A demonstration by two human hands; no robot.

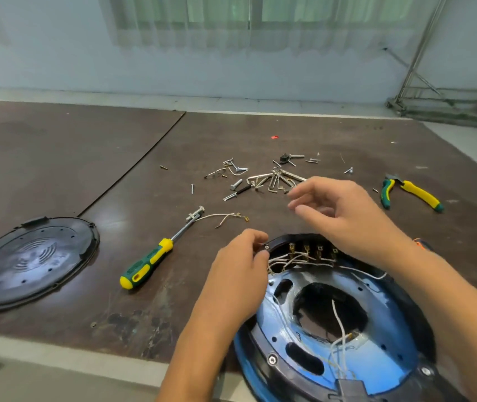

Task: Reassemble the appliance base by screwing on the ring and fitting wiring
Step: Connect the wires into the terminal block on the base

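— So, where is the left hand (237, 274)?
— At the far left edge of the round blue metal appliance base (382, 352). Its fingertips pinch a small silver screw (266, 246) that sits on the black plastic ring (261, 346) rimming the base.
— And the right hand (344, 216)?
— It hovers above the base's far edge, fingers loosely curled and parted, with nothing seen between them. The tips are blurred.
— The wiring?
— Thin white wires (292, 260) run beside the left fingertips, below a row of brass terminals (312, 252) under the right palm. More strands cross the base's open middle, nearer the person.
— What crowds the hands?
— Left of the left hand lies a green-and-yellow screwdriver (147, 265), apart from it, and beyond that hand a loose white wire (219, 217). Beyond the right fingers is a scatter of silver screws and hex keys (266, 178). Right of that hand are green-and-yellow pliers (414, 194), well apart.
— Open room?
— Bare dark brown tabletop (86, 158) lies between the screwdriver and a black oval plastic cover (31, 262) far to the left. The base reaches past the table's near edge beside the left forearm.
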